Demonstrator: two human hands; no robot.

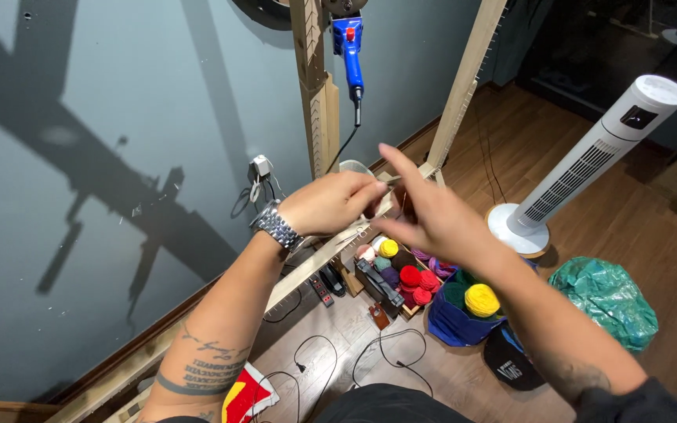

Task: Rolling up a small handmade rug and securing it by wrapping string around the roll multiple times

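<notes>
Left hand (329, 204) up with fingers pinched on a thin strand, right hand (432, 222) spread wide, green bag (606, 298) on floor (636, 227), yarn box (401, 278) below.

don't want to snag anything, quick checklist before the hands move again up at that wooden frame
1. Left hand grip: fingers pinched shut at the wooden frame; what they pinch, cannot tell.
2. Right hand free: fingers spread, holding nothing, ok.
3. Blue power tool clear of the hands: hangs above them, apart, ok.
4. Tool's cord: runs down just behind the hands, not ok.
5. Yarn balls within reach: in a box on the floor below, ok.
</notes>
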